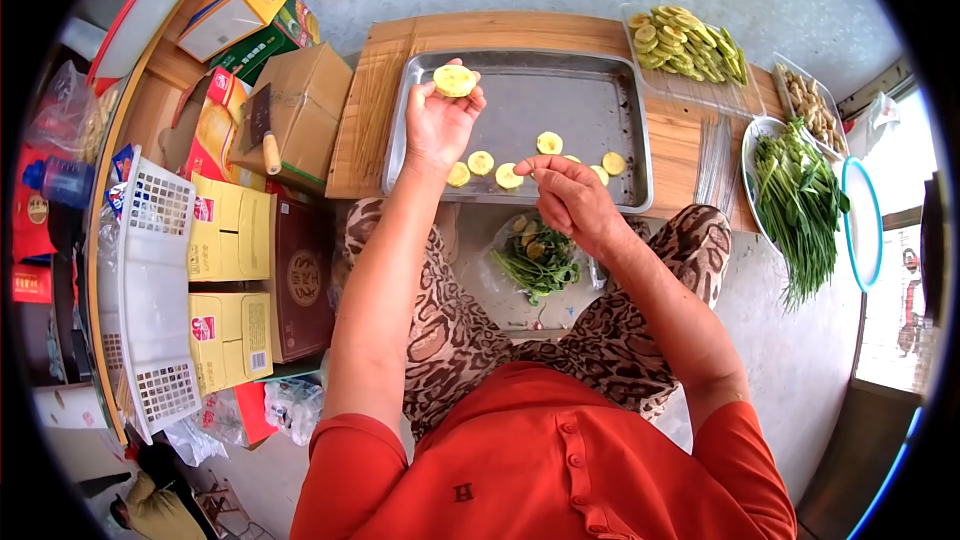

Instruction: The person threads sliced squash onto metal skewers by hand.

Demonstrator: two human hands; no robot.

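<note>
tray (540, 90): metal, smooth, dull sheen | counter (672, 130): wood-grained, smooth | carton (312, 90): matt cardboard | basket (152, 270): smooth plastic | knife (271, 154): wooden handle, metal blade | shirt (490, 470): matt cloth | trousers (440, 360): soft-looking cloth

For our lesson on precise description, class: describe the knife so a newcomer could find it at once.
Start at the wooden table, then look to the person's left for the brown cardboard box. The knife is against that box. Its dark blade and pale, rounded handle set it apart from the printed cartons nearby.
</note>
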